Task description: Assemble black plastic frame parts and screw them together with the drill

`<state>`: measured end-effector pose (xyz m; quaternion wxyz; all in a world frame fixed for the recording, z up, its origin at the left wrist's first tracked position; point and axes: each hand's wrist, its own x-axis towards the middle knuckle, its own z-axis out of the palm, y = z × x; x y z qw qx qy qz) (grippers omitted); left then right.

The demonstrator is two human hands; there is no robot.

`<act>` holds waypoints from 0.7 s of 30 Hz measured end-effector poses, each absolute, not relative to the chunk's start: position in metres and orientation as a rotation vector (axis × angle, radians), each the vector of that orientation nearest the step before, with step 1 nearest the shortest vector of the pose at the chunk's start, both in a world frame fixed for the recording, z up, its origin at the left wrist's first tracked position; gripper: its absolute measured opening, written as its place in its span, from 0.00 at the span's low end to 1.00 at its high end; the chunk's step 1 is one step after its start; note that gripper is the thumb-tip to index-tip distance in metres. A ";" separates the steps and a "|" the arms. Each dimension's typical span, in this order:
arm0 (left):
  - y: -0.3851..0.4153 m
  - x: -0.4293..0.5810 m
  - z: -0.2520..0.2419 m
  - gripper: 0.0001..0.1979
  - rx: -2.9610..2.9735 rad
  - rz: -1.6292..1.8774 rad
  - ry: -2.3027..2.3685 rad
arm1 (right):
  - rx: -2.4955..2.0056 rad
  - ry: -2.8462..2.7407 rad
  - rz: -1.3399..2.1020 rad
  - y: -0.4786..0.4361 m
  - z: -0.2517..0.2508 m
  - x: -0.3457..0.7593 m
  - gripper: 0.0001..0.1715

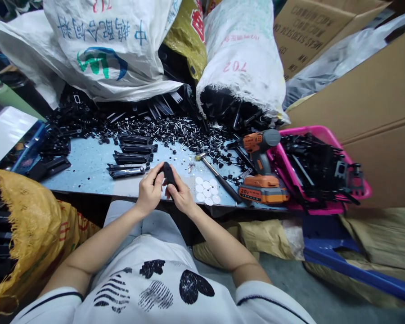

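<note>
My left hand (pixel 150 191) and my right hand (pixel 182 196) meet at the front edge of the light blue table (pixel 87 166). Both are closed around one small black plastic part (pixel 168 174), which sticks up between the fingers. Just right of my hands lie several white round discs (pixel 206 190). To the left, a row of finished long black parts (pixel 132 154) is laid out on the table. Loose black pieces and small pins (pixel 175 128) cover the back of the table.
An orange cordless drill (pixel 261 168) stands at the right, with a hammer (pixel 218 173) beside it. A pink basket (pixel 319 171) holds black parts. Large woven sacks (pixel 108 45) and a cardboard box (pixel 374 103) crowd the back and right. A yellow sack (pixel 23 234) sits at my left.
</note>
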<state>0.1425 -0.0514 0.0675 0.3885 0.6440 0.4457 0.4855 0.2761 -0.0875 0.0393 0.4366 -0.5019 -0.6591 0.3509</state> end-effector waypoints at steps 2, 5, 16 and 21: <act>-0.048 0.140 0.046 0.24 1.329 1.187 1.249 | -1.353 -1.797 0.755 -0.065 0.038 0.296 0.32; -0.049 0.127 0.014 0.27 1.109 1.100 1.375 | -1.737 -1.837 0.441 -0.017 0.035 0.347 0.29; -0.041 0.124 0.032 0.19 2.658 0.372 1.119 | -2.313 -1.158 0.000 0.159 0.053 0.474 0.19; -0.025 0.135 0.032 0.24 2.799 -0.026 0.955 | -2.327 -0.906 0.111 0.198 0.072 0.502 0.26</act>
